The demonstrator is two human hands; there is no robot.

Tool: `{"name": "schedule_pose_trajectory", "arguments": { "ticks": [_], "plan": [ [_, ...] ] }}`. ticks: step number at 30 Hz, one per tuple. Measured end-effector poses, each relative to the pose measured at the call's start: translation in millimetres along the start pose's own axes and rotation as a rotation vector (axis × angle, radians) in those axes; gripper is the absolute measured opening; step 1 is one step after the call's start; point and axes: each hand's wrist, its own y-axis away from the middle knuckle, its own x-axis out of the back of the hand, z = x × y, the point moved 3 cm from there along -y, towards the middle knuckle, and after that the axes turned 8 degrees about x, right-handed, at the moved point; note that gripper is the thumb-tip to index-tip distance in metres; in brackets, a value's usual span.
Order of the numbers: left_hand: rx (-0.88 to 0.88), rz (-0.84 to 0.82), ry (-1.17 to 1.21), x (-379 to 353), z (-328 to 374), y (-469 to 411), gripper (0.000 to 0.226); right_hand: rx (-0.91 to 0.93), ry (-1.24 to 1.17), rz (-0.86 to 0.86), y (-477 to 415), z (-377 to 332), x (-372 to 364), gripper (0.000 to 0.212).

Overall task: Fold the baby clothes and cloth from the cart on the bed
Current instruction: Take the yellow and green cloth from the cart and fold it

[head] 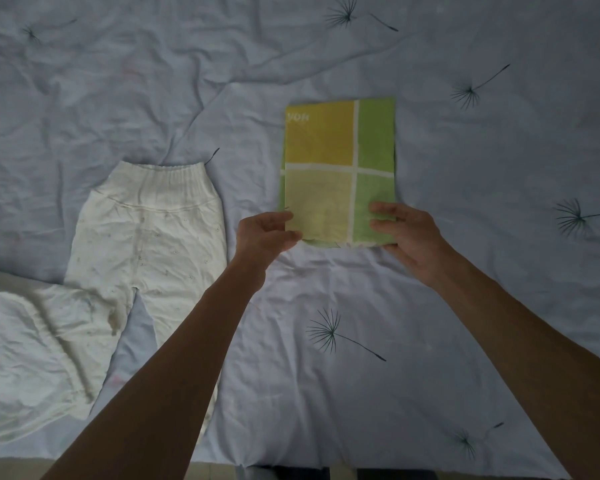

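Observation:
A yellow and green checked cloth (338, 161) lies folded into a narrow rectangle on the bed, right of centre. My left hand (264, 233) pinches its near left corner, thumb on top. My right hand (404, 233) grips its near right corner, fingers curled over the edge. White baby trousers (146, 237) lie spread flat to the left, waistband pointing away from me, with my left forearm crossing one leg. Another white garment (25, 344) lies crumpled at the near left.
The pale blue bedsheet (326, 289) with dark dandelion-seed prints is wrinkled toward the far left. The bed's near edge (291, 464) runs along the bottom of the view, with floor showing below it.

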Motion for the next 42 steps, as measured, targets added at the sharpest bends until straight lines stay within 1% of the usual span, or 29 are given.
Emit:
{"name": "schedule_pose_trajectory", "arguments": {
  "ticks": [5,13,18,21,24,28,34,42],
  "plan": [
    [-0.004,0.005,-0.089,0.7,5.6,1.4,0.044,-0.001,0.013,-0.003,0.4,0.8,0.8,0.036],
    [0.006,-0.088,-0.167,-4.2,15.2,-5.2,0.039,0.001,0.014,-0.035,1.5,-0.3,0.8,0.036],
    [0.055,-0.141,-0.133,-16.9,21.9,-8.0,0.038,0.001,0.012,-0.055,-1.4,-1.7,-1.3,0.040],
    [0.078,-0.153,-0.111,-20.8,24.0,-5.3,0.033,0.005,0.028,-0.066,-4.0,-1.4,-2.2,0.042],
    [0.060,-0.147,-0.141,-19.4,24.1,-4.6,0.029,0.010,0.063,-0.060,-3.9,-4.2,-2.6,0.046],
    [0.014,-0.122,-0.186,-16.4,23.2,-8.4,0.029,0.028,0.087,-0.049,-4.2,-8.8,-0.9,0.052],
    [-0.031,-0.130,-0.130,-13.9,29.6,-11.7,0.030,0.060,0.085,-0.044,-5.1,-22.0,-2.6,0.055],
    [-0.065,-0.150,-0.098,-12.6,52.0,-8.7,0.030,0.072,0.070,-0.048,-10.2,-49.1,-9.1,0.054]
  ]
}}
